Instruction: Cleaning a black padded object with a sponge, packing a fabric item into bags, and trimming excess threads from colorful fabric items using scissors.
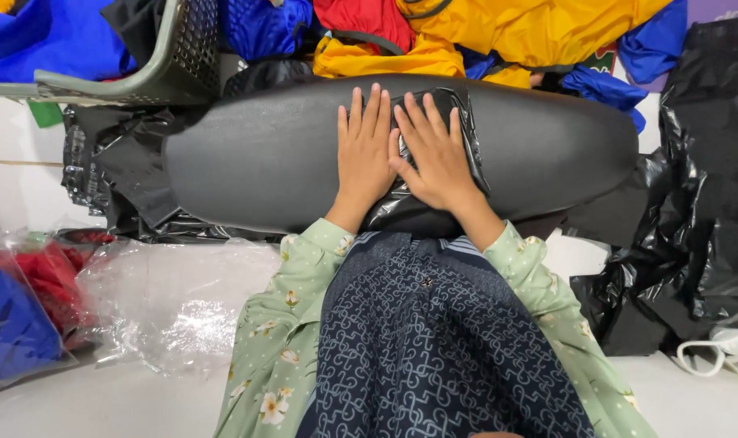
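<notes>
- Pile of garments (499, 32): I see yellow, red and blue fabric heaped along the far edge of the scene, behind everything else.
- Black cushioned seat (247, 154): a long, oval, matte pad lying crosswise at centre, its ends pointing left and right; I read it as the surface under both hands.
- Black plastic sheeting (701, 186): crumpled at the far right beside the seat's right end, with more of it showing under the seat's left end.
- Clear plastic bags (166, 300): lying on the pale floor at near left, some holding red and blue cloth.
- Grey perforated basket (174, 57): tilted at far left, its rim just beyond the seat.
- Folded black plastic bag (458, 138): glossy, resting on top of the seat slightly right of centre, its near edge hanging toward me.
- Left hand (364, 150): flat, fingers together and extended, palm down on the seat, just touching the bag's left edge; nothing gripped.
- Right hand (435, 154): flat, fingers spread, pressing down on the bag; nothing gripped.
</notes>
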